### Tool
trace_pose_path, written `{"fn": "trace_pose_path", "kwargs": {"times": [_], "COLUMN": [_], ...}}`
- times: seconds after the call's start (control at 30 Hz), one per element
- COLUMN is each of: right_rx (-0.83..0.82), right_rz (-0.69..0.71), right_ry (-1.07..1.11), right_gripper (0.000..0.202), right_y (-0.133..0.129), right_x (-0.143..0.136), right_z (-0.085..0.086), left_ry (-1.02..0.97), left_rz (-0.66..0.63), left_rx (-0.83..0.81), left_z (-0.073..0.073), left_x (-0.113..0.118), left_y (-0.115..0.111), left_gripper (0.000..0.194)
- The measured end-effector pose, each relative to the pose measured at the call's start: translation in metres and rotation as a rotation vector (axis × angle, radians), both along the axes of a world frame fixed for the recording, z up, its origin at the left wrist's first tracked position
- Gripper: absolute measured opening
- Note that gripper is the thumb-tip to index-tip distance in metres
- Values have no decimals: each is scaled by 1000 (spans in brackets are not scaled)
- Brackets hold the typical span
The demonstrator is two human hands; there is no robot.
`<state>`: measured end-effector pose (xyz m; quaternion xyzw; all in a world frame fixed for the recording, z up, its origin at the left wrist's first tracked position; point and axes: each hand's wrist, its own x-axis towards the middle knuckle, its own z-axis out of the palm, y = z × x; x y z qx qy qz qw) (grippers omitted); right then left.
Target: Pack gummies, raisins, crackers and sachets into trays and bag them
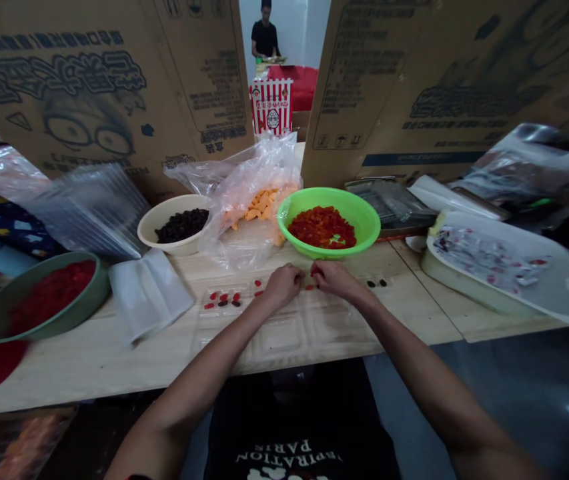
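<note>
My left hand [285, 283] is closed, fingertips pinched together, just above the clear plastic trays [279, 337]; whatever it pinches is hidden. Close beside it, my right hand [333, 277] is also closed, with a small red piece [313, 271] showing at its fingertips. Small red pieces [223, 297] and dark pieces [236, 303] lie in the tray at left. Two more dark pieces [377, 283] sit to the right of my right hand. Right behind the hands stands a bright green bowl [371, 230] of red-orange pieces.
A cream bowl [147, 230] holds dark pieces, beside a plastic bag [244, 250] of orange pieces. At left are a dull green bowl [99, 290] of red pieces and a white sheet [151, 293]. A white tub [514, 300] holds small packets. Cardboard boxes [184, 80] line the back; a person [264, 37] stands beyond.
</note>
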<state>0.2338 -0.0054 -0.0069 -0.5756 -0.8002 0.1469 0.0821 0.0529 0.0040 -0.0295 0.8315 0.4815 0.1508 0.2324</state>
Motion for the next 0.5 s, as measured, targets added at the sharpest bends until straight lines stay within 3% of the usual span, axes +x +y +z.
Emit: {"fn": "trace_pose_path", "kwargs": {"times": [0.13,0.33,0.43,0.5], "right_rx": [-5,61,26,17], "right_rz": [47,-9,30,59], "right_ry": [14,75,49,36], "right_gripper": [24,35,35,47], "right_y": [2,1,1,2], "right_x": [-1,14,17,18], "right_z": [-4,-13,-18,-19], "left_ry": [33,36,45,75], "left_rz": [-42,41,-13,-51], "left_rx": [-27,0,-1,-16], "left_z": [1,6,8,9], "left_x": [8,5,8,12], "left_y": [-1,5,7,7], "left_gripper": [20,28,24,21]}}
